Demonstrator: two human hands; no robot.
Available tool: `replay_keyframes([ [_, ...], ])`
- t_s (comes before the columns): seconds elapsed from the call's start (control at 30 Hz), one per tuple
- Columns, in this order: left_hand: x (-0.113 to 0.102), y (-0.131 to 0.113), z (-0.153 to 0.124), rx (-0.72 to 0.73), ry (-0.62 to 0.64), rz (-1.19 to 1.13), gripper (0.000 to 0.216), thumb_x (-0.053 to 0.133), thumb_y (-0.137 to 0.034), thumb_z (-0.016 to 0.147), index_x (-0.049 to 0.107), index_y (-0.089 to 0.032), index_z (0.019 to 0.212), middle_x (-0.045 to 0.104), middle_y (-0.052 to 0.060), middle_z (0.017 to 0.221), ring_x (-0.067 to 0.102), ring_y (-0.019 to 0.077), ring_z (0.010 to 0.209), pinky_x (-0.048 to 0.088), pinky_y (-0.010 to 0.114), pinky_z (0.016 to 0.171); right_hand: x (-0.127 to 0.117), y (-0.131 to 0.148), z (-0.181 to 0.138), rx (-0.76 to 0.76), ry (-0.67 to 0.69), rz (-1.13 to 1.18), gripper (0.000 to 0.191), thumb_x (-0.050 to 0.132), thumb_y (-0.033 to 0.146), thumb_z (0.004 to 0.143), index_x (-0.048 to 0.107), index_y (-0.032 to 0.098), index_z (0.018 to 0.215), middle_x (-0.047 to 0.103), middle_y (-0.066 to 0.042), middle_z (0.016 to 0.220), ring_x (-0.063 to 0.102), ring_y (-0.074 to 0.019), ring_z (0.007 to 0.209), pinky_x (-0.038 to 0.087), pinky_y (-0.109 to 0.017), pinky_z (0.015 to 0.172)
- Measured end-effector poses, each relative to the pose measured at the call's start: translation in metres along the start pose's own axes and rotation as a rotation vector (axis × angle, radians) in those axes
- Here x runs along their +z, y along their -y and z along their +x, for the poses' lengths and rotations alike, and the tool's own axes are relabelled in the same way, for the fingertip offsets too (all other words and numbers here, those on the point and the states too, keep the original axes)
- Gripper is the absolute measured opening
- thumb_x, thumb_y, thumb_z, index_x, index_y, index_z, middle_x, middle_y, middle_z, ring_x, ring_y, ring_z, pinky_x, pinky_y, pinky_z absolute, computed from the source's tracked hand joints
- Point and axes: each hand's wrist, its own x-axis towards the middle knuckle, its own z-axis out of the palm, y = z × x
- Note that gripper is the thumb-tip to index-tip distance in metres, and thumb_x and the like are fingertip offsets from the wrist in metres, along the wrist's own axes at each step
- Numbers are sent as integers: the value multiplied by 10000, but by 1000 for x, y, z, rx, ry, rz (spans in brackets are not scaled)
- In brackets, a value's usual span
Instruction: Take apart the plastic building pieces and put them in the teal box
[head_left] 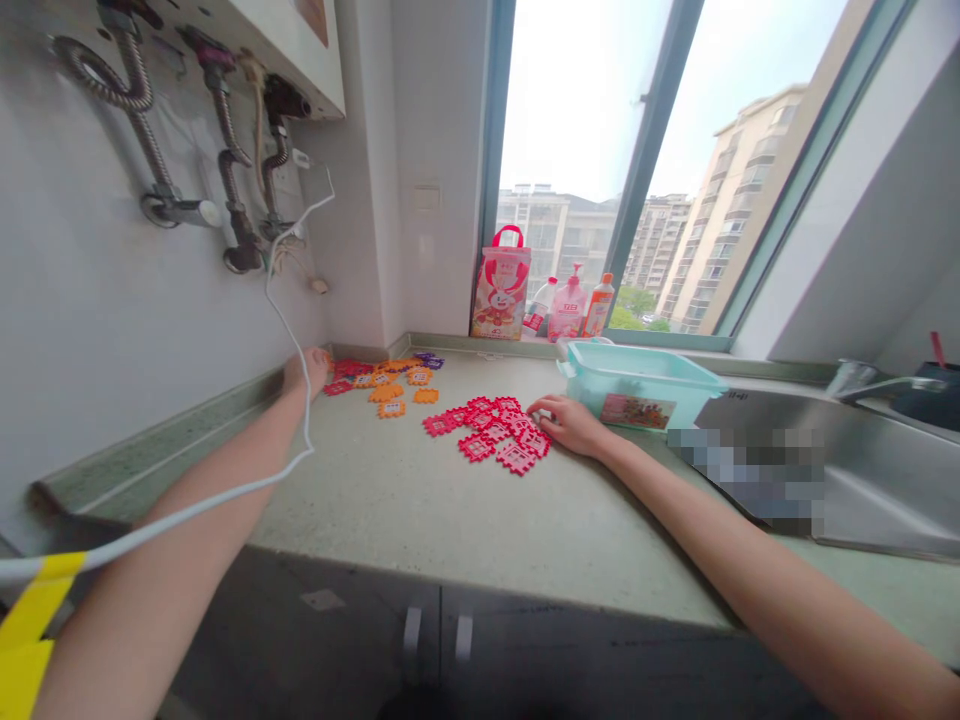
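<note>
Several flat red interlocking plastic pieces [495,430] with notched edges and cut-out centres lie in an overlapping pile mid-counter. My right hand [568,424] rests at the pile's right edge, its fingers bent and apart, the fingertips touching or very close to the pieces. At the far left, my left hand [318,370] is beside a second group with red pieces [351,372], orange pieces [390,392] and purple pieces [430,360]. Its fingers are small and partly hidden, so I cannot make out a grip.
A turquoise plastic basket [645,375] stands right of my right hand, beside the steel sink [892,480]. A pink handled package [502,295], a pink pump bottle [568,305] and an orange-capped bottle [599,306] line the window. A white cable [285,320] hangs across my left arm.
</note>
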Motion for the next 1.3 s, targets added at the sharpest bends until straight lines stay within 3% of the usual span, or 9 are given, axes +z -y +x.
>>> replay_keyframes([
  [0.13, 1, -24, -2, 84, -21, -97, 448, 362, -349, 1070, 737, -162, 1228, 778, 77, 1052, 692, 233, 988, 525, 351, 942, -1, 0, 1, 5, 9, 3, 325, 595, 155, 928, 810, 227, 1162, 780, -93, 1174, 709, -244, 1018, 531, -337, 933],
  [0.23, 7, -50, -4, 166, 143, -256, 464, 384, -403, 1053, 736, -174, 1252, 794, 92, 1029, 729, 217, 908, 564, 339, 874, -3, 1, 1, 3, 21, 8, 332, 593, 159, 926, 809, 228, 1168, 782, -92, 1165, 709, -244, 1016, 532, -339, 936],
  [0.33, 9, -60, -6, 215, 219, -217, 472, 409, -421, 1028, 712, -190, 1305, 794, 109, 1154, 742, 218, 970, 578, 345, 901, -4, 3, 1, 15, 21, 1, 322, 597, 164, 928, 811, 233, 1159, 783, -89, 1159, 711, -244, 1013, 535, -341, 939],
  [0.43, 5, -49, -6, 233, 225, -37, 352, 564, -421, 898, 791, -219, 1077, 807, 91, 1107, 735, 273, 1026, 563, 367, 960, -5, 5, 1, 22, 16, -7, 308, 606, 162, 933, 814, 234, 1149, 786, -89, 1154, 717, -239, 1004, 539, -338, 948],
  [0.57, -3, -28, -3, 235, 339, 93, 259, 702, -499, 726, 778, -256, 772, 811, 63, 886, 742, 303, 916, 568, 355, 890, -5, 5, 2, 13, 8, -10, 297, 616, 147, 933, 818, 226, 1137, 791, -91, 1147, 723, -238, 1016, 544, -338, 959],
  [0.73, -2, -19, 6, 234, 464, 295, 560, 602, -711, 791, 791, -217, 971, 812, 124, 1104, 746, 335, 1009, 551, 348, 845, -7, 4, 2, -5, 20, 7, 300, 613, 144, 936, 816, 219, 1143, 792, -96, 1165, 732, -236, 1020, 554, -340, 949],
  [0.9, 0, -14, 16, 249, 503, 384, 449, 543, -586, 872, 755, -212, 1002, 804, 110, 1141, 742, 303, 1046, 524, 314, 828, -8, 3, 2, -11, 34, 6, 311, 607, 132, 942, 811, 211, 1163, 794, -99, 1173, 735, -245, 1029, 557, -351, 958],
  [1.1, -6, -13, 22, 239, 557, 391, 340, 629, -507, 793, 760, -204, 873, 813, 105, 1046, 748, 308, 998, 527, 320, 815, -8, 2, 2, -23, 42, 13, 305, 609, 136, 951, 813, 227, 1159, 799, -87, 1189, 745, -243, 1041, 561, -354, 969],
  [1.3, -6, -19, 15, 143, 505, 269, 477, 789, -481, 655, 803, -205, 1045, 810, 97, 1119, 750, 287, 1011, 570, 302, 839, -13, 7, 1, -25, 45, 45, 307, 605, 137, 934, 824, 222, 1132, 809, -93, 1164, 750, -235, 992, 568, -344, 927],
])
